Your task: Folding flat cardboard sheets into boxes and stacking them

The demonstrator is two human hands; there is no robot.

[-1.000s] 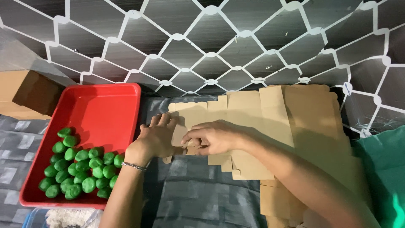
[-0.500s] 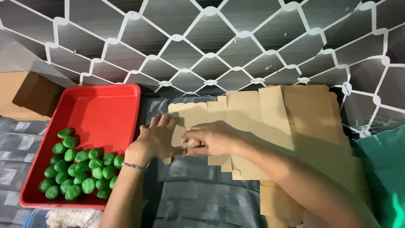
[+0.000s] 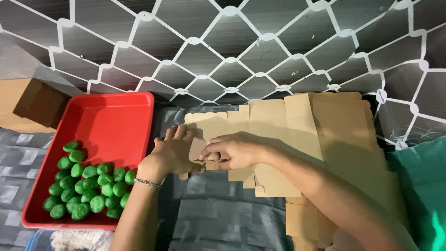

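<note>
Currently: both hands on flat cardboard

I see left hand pressed flat, fingers spread, on the edge of the unfolded cardboard box blank. Right hand pinches a small flap there; fingertips partly hidden, grip unclear. Blank lies right of the red tray holding green lumps. Forearm covers its lower part.

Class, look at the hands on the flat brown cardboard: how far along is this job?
Done: green lumps sit heaped in the red tray. In hand: left hand and right hand press a flat cardboard blank. Left: a stack of flat blanks lies unfolded.
</note>
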